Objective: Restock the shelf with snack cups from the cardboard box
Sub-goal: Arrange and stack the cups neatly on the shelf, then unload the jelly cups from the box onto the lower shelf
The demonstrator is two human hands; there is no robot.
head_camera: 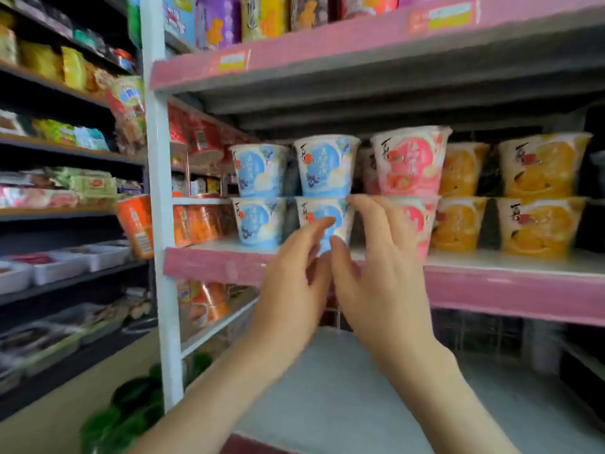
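From the head camera we see both hands raised to the pink-edged shelf (212,265). Our left hand (294,286) has its fingers loosely spread, one fingertip touching the front of the lower blue cup (314,211) — the bottom cup of a two-high stack at the shelf's front edge. Our right hand (379,276) has its fingers straight and close together along that cup's right side, with the thumb at its base — the edges are blurred. Stacked pink cups (409,162) and orange cups (543,165) stand to the right.
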